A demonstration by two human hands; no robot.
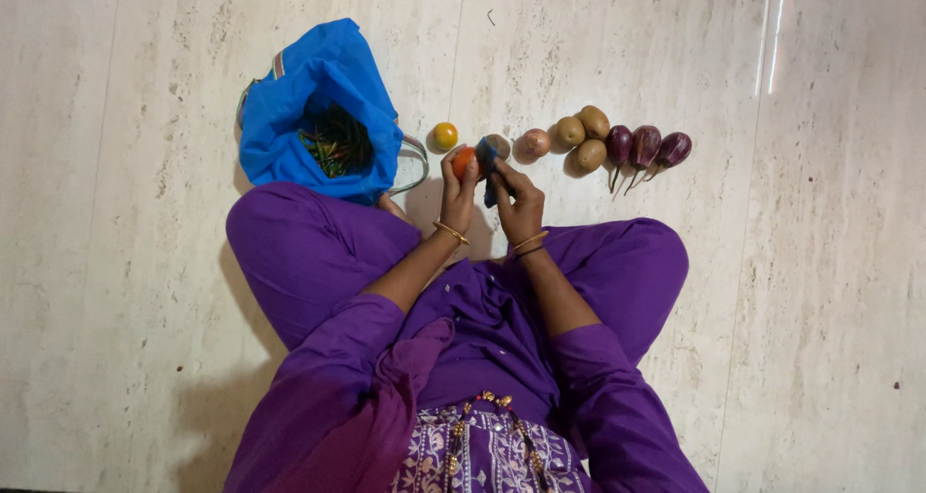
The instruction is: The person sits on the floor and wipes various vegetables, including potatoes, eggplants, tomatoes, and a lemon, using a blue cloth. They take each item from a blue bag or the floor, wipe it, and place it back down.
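I sit cross-legged on a pale stone floor in purple clothes. My left hand [457,186] holds an orange-red tomato [464,161] by its fingertips. My right hand [518,206] grips a blue cloth [487,157] pressed against the tomato's right side. Both hands are raised just above the floor in front of my knees. A yellow-orange tomato [444,136] lies on the floor just beyond my left hand.
A blue cloth bag [289,117] with green chillies [335,144] inside stands open at the left. An onion [532,145], three potatoes [583,138] and three purple brinjals [644,148] lie in a row to the right.
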